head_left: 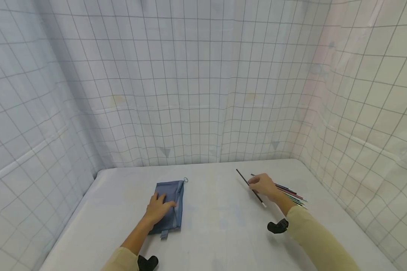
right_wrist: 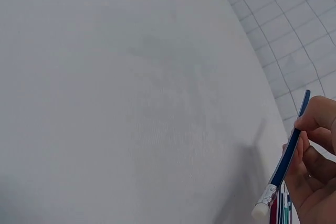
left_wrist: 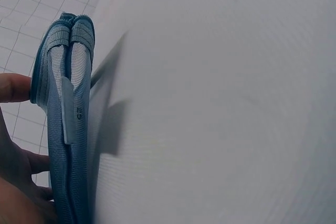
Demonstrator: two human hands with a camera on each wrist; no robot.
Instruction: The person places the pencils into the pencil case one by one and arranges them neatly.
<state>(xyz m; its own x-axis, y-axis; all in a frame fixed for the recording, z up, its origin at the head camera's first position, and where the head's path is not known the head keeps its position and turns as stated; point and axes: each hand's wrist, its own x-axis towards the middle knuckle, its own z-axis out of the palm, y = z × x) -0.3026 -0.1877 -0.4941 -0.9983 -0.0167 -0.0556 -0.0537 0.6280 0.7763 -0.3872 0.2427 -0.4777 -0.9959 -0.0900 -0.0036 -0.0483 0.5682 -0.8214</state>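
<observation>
The white desk (head_left: 207, 226) carries everything, and on its left part the blue pouch (head_left: 171, 190) lies flat, with its long axis going from near to far. The left hand (head_left: 159, 209) rests on top of it with the fingers spread and relaxed, and it does not grip anything. The inside of the pouch is not visible, so I cannot tell what it contains. The right hand (head_left: 262, 185) is well apart from the pouch, on the right part of the desk. Beside its wrist, a loose bunch of pencils (head_left: 293, 194) lies like a fan, in no container, partly hidden, so I cannot count them. The right hand is almost closed, and its fingertips pinch 1 dark pencil (right_wrist: 286, 161) near the middle of its length. This pencil is to the right of the pouch and slanted: its far end points away and to the left, toward the pouch's side, while its white eraser (right_wrist: 260, 211) comes near and to the right. In my judgement, this slant against the pouch's axis, with the wide gap between these 2 things, is the relation that matters most.
</observation>
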